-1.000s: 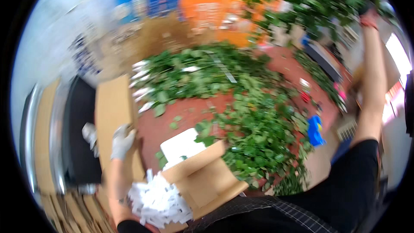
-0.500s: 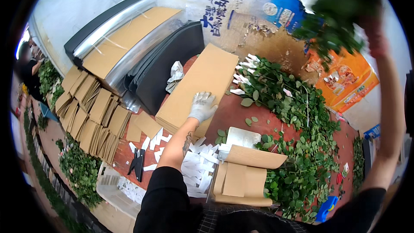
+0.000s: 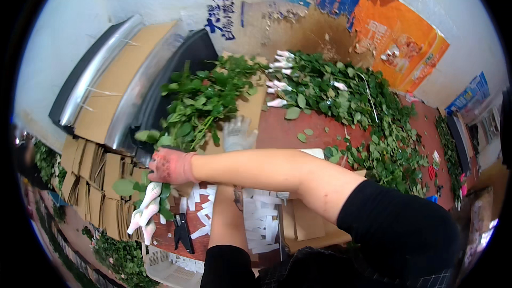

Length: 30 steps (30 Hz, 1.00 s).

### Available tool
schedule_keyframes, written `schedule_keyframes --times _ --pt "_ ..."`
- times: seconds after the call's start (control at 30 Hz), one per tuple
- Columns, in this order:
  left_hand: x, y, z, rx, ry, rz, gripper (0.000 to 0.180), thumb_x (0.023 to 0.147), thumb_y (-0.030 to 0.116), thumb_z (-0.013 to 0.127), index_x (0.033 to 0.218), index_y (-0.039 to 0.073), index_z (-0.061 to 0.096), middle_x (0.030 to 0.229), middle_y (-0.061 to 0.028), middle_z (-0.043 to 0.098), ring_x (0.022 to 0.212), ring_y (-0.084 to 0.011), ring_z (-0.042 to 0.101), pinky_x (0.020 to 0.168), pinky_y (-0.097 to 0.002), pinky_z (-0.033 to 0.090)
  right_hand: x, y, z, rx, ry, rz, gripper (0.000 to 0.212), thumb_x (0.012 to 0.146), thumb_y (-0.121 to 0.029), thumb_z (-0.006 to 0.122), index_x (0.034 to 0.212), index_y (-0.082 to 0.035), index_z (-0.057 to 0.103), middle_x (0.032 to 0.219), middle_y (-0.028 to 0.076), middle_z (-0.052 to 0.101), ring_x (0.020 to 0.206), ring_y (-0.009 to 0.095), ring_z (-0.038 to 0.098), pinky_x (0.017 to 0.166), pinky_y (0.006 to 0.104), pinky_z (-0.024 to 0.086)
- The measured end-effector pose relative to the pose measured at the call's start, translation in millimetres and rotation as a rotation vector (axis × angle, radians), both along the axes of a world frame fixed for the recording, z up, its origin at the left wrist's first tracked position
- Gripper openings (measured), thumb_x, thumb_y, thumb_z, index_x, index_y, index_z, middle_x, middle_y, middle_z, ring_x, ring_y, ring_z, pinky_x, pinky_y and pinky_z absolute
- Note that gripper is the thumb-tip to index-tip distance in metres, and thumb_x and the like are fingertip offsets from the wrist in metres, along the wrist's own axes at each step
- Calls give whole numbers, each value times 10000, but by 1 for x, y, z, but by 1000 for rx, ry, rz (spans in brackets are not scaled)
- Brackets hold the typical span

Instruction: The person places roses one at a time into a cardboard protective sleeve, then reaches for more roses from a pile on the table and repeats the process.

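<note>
My right hand [image 3: 170,166], in a red glove, is closed round the stems of a bunch of roses [image 3: 200,109]. The arm reaches across to the left. Pale net-sleeved buds [image 3: 149,205] hang below the fist, while leafy stems spread above it over the cardboard. My left hand [image 3: 238,134], in a whitish glove, lies on the stack of cardboard sheets [image 3: 253,108] beside the leaves, fingers stretched out; the right forearm crosses in front of the left arm.
More roses [image 3: 341,88] lie on the red table [image 3: 282,133] at right. A black stapler [image 3: 183,233] and white paper strips [image 3: 261,216] are near the front. Folded cardboard pieces [image 3: 88,178] are piled at left, near a white plastic basket [image 3: 168,266]. Dark sheets [image 3: 184,64] lean behind.
My right hand has swung the bunch from the upper right down to the left, over the cardboard stack. The left hand remains on the cardboard. The whole view has shifted.
</note>
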<state>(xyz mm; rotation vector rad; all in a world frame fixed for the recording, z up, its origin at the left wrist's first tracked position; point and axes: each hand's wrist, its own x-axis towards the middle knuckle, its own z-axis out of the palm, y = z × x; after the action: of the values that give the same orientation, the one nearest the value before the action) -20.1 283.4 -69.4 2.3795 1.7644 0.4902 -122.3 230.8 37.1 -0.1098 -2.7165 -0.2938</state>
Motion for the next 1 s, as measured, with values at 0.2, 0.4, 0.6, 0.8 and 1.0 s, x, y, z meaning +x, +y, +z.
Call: schedule_keyframes --times 0.2,0.4,0.6,0.8,1.0 --pt "4 -8 6 -121 -42 -14 606 888 485 461 1382 137 418 1447 -119 385 1323 -315 366 1123 -452 227 54 7 -24 -180 -233 -47 451 756 -295 614 1166 -112 565 1106 126 576 1130 330 517 1017 500 343" --pt "-10 3 -25 -234 -41 147 584 883 444 496 1360 112 446 1407 -141 418 1303 -328 363 1102 -446 242 245 43 58 -507 64 -271 597 711 -322 658 1244 -80 541 1211 150 561 1172 310 503 1026 393 375" --pt "7 1 -7 -11 -74 -40 542 850 371 575 1325 125 489 1403 -112 422 1309 -316 349 1083 -444 262 563 112 9 -470 498 -1518 457 778 -329 577 1160 -82 611 1129 157 636 1027 302 615 918 375 470" --pt "-5 -7 -3 -68 -90 -8 540 864 343 557 1345 121 450 1430 -108 382 1328 -319 318 1110 -439 224 698 80 -63 -584 256 -2241 376 794 -272 567 1092 -54 637 1139 154 639 1067 283 616 892 375 489" --pt "-8 -2 -3 -104 -57 -21 539 881 330 540 1366 129 421 1450 -123 351 1347 -328 287 1122 -441 207 716 74 -86 -500 138 -2230 276 853 -179 476 1029 -84 667 1120 123 649 1065 269 616 883 359 492"
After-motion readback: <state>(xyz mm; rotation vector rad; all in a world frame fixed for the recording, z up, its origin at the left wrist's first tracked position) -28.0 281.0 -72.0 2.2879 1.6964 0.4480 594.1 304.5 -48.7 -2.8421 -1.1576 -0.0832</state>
